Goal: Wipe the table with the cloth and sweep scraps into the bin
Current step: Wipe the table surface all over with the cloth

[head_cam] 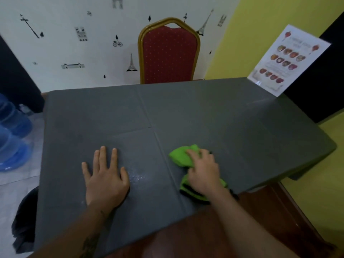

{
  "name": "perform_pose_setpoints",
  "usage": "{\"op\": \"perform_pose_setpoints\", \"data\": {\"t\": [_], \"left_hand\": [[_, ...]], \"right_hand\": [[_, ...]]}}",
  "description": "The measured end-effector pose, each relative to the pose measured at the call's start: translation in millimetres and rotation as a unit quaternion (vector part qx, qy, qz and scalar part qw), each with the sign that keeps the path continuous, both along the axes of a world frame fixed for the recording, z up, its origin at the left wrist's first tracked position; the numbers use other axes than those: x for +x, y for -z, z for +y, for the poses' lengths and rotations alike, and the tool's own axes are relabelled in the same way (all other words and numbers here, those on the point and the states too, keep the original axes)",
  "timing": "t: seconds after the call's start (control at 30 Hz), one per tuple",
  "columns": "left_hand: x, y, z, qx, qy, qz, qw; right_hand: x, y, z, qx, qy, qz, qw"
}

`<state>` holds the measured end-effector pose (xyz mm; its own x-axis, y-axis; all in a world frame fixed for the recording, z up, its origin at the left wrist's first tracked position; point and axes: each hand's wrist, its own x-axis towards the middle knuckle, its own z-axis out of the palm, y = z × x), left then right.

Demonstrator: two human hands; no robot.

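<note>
My right hand (203, 171) presses down on the crumpled bright green cloth (183, 158), fingers curled over it, near the front edge of the grey-covered bench (186, 108); my left hand (106, 175) lies flat beside it, fingers spread.

A rectangular table (186, 112) under a dark grey creased cover carries a crumpled bright green cloth (181, 158) near its front edge, a flat left hand (106, 178) beside it, and a right hand (203, 171) pressing the cloth. Between the hands lies a faint whitish smear (137, 177), perhaps moisture or crumbs. A laminated picture menu card (286, 60) stands at the far right corner.
</note>
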<state>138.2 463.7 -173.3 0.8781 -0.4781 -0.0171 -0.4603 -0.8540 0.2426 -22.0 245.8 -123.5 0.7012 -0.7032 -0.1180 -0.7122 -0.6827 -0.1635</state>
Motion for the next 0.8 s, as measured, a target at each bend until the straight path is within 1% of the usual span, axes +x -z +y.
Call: {"op": "perform_pose_setpoints", "data": {"t": [0.07, 0.13, 0.2, 0.27, 0.37, 0.43, 0.53, 0.6, 0.63, 0.7, 0.8], "left_hand": [[0, 0, -1, 0.004, -0.003, -0.003, 1.000], [0, 1, -1, 0.003, -0.007, -0.010, 1.000], [0, 2, -1, 0.004, -0.008, -0.012, 1.000], [1, 2, 0, 0.000, -0.006, -0.011, 1.000], [1, 0, 0, 0.006, -0.004, 0.000, 1.000], [-1, -4, 0, 0.005, -0.004, 0.012, 1.000], [7, -13, 1, 0.004, -0.006, 0.020, 1.000], [23, -22, -3, 0.005, -0.009, 0.032, 0.999], [32, -27, -7, -0.002, -0.020, 0.045, 0.999], [51, -38, -19, -0.016, -0.047, 0.066, 0.997], [75, -45, -50, -0.045, -0.063, 0.093, 0.993]], "right_hand": [[26, 4, 44, 0.020, -0.080, -0.006, 0.997], [42, 8, 76, 0.023, -0.136, -0.007, 0.990], [43, 12, 81, -0.002, -0.164, -0.008, 0.986], [36, 14, 66, -0.015, -0.177, -0.001, 0.984], [20, 12, 30, -0.007, -0.154, 0.024, 0.988], [8, 8, 2, -0.012, -0.104, 0.040, 0.994], [-12, -1, -38, -0.017, -0.016, 0.089, 0.996], [-15, -11, -64, -0.020, 0.010, 0.126, 0.992], [-12, -17, -75, -0.014, 0.012, 0.133, 0.991], [6, -29, -91, 0.001, 0.000, 0.118, 0.993], [52, -40, -98, -0.002, -0.066, 0.048, 0.997]]}}
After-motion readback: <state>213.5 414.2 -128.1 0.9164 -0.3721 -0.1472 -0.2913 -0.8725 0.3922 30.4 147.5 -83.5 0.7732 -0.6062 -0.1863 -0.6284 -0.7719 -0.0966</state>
